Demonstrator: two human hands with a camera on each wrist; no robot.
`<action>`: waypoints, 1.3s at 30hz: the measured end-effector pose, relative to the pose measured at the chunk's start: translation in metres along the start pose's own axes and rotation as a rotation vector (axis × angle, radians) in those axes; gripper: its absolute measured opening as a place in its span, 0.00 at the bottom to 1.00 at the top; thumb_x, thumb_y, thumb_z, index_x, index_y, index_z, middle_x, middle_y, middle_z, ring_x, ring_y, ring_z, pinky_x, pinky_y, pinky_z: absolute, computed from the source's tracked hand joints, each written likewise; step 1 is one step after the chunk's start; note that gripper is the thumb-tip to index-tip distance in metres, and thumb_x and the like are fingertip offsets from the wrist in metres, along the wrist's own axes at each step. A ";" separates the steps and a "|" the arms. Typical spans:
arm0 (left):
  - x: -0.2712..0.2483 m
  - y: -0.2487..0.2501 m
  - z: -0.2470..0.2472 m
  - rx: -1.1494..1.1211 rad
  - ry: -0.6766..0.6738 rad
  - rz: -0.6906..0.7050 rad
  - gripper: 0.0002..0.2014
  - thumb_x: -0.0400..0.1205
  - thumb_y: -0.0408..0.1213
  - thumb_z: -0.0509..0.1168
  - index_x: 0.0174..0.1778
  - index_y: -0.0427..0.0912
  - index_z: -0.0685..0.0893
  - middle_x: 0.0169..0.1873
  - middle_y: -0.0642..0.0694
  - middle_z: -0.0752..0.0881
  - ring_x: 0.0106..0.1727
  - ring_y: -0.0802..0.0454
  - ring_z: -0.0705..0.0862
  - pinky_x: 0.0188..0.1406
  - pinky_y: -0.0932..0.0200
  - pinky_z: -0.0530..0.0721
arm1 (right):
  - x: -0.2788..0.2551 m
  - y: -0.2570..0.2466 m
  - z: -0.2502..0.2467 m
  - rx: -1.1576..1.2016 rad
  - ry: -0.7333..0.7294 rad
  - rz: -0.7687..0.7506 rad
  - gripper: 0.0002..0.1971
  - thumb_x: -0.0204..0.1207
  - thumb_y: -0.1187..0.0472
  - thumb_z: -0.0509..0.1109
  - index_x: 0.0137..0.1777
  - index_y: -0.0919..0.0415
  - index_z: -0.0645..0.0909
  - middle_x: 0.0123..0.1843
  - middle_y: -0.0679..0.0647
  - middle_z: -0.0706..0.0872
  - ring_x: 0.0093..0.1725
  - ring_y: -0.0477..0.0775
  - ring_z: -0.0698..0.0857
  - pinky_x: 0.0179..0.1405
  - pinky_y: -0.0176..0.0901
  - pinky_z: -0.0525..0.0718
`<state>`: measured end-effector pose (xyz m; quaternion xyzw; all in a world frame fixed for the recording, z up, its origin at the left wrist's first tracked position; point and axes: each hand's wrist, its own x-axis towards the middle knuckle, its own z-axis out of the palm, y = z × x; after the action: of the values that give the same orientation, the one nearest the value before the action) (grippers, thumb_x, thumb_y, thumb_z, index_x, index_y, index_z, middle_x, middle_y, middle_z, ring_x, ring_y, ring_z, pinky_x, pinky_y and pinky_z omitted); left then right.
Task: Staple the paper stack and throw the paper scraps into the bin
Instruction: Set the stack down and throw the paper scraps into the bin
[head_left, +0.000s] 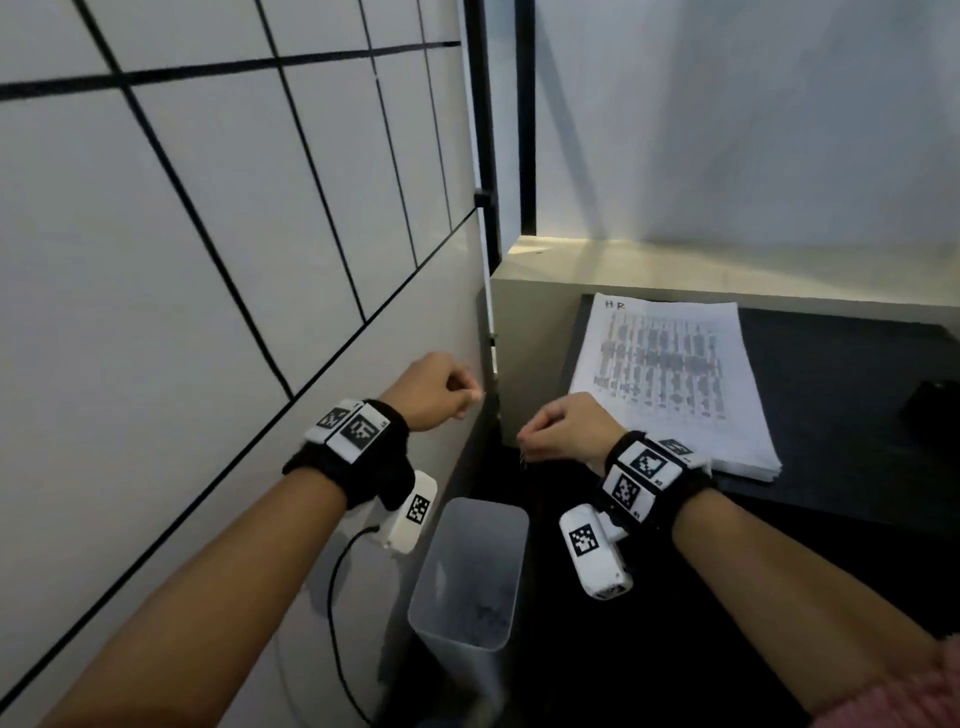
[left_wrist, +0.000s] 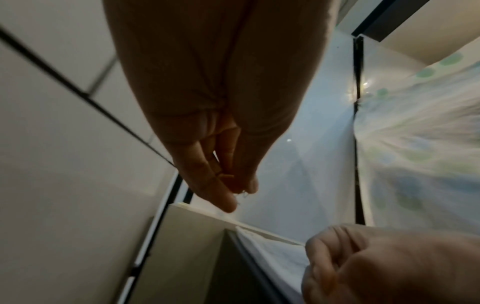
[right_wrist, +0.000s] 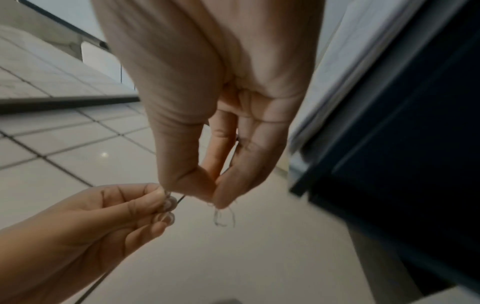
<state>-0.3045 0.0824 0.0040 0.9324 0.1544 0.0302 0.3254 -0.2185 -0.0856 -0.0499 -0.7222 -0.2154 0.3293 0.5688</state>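
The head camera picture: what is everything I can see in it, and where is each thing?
paper stack: one, white with grey print, lying on the black table, right of the hands.
table: one, black top, on the right.
bin: one, translucent grey, on the floor below and between the hands; its contents are too dim to tell.
thread bits: a few thin pale strands, hanging from the right fingertips.
cable: one, black, trailing down the tiled wall.
dark object: one, black, at the table's right edge, too dim to identify.
left hand: fingers curled, pinched together above the bin.
right hand: fingers curled, pinching the strands.
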 end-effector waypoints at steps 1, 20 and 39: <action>-0.005 -0.008 -0.001 -0.012 0.004 -0.025 0.09 0.79 0.28 0.66 0.34 0.42 0.82 0.24 0.48 0.82 0.23 0.63 0.82 0.40 0.61 0.84 | 0.004 0.001 0.011 -0.028 -0.014 -0.006 0.11 0.66 0.77 0.75 0.25 0.66 0.83 0.19 0.54 0.86 0.21 0.47 0.85 0.29 0.37 0.89; -0.020 -0.180 0.124 -0.127 -0.119 -0.469 0.10 0.76 0.39 0.67 0.28 0.51 0.80 0.40 0.45 0.92 0.46 0.49 0.90 0.51 0.59 0.86 | 0.113 0.189 0.129 -0.637 -0.194 0.411 0.18 0.67 0.67 0.73 0.20 0.55 0.72 0.26 0.49 0.76 0.29 0.45 0.77 0.28 0.33 0.73; 0.005 -0.206 0.190 -0.105 -0.284 -0.603 0.12 0.79 0.28 0.60 0.47 0.31 0.90 0.44 0.36 0.90 0.54 0.40 0.88 0.39 0.64 0.76 | 0.128 0.233 0.121 -0.524 0.087 0.423 0.09 0.73 0.69 0.67 0.49 0.68 0.87 0.55 0.62 0.89 0.57 0.62 0.86 0.53 0.43 0.83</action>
<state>-0.3248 0.1231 -0.2731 0.8216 0.3745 -0.1894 0.3857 -0.2321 0.0237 -0.3205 -0.8859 -0.1140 0.3424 0.2916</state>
